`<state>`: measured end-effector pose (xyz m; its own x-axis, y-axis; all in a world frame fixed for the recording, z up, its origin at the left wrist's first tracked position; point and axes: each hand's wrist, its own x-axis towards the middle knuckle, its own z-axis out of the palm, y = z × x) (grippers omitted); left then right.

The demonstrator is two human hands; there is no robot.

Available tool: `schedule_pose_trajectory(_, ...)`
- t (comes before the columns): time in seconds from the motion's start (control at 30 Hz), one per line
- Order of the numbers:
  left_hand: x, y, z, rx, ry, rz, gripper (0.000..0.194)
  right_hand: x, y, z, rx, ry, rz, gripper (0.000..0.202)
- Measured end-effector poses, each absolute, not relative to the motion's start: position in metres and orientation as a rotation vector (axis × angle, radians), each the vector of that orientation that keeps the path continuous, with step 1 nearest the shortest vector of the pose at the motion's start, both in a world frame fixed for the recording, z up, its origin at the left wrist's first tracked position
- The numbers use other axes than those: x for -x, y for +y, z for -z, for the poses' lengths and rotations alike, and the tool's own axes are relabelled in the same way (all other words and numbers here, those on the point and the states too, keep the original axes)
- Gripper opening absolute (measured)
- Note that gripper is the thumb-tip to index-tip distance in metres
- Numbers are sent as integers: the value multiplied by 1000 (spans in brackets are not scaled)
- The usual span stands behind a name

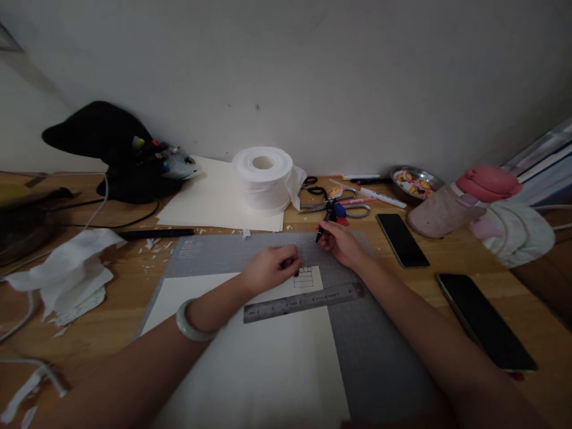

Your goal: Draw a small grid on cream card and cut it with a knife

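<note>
White paper (268, 369) lies on a grey cutting mat (379, 333), with a small ruled drawing (304, 280) near its top edge. A metal ruler (304, 302) rests across the paper just below the drawing. My left hand (272, 268) is closed at the drawing's left side, around a small dark thing I cannot make out. Over the mat's far edge, my right hand (339, 241) grips a black pen (326, 223), its fingers wrapped round it.
Behind the mat stand a paper roll (263, 182) on white sheets, scissors (357, 210) and markers (382, 197). Two phones (402, 240), a pink-lidded bottle (447, 208) and a metal bowl (415, 186) are at right. Crumpled tissue (75, 268) and cables lie left.
</note>
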<state>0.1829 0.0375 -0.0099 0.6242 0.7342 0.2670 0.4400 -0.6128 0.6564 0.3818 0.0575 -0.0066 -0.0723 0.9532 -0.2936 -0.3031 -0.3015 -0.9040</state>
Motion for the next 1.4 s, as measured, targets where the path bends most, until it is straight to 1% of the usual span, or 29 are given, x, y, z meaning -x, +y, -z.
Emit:
schedule_pose_trajectory(0.2,-181,39,11,-2277,822,-715,20,-381,57,5,1176,-830,-1574,27)
schedule_pose_trajectory(0.33,-182,38,10,-2217,812,-670,24,-382,57,5,1187,-836,-1574,27)
schedule_pose_trajectory(0.67,-184,44,8,-1827,770,-642,27,-381,56,5,1195,-846,-1556,27)
schedule_pose_trajectory(1.4,-185,39,6,-1834,746,-566,26,-380,56,4,1221,-842,-1552,26)
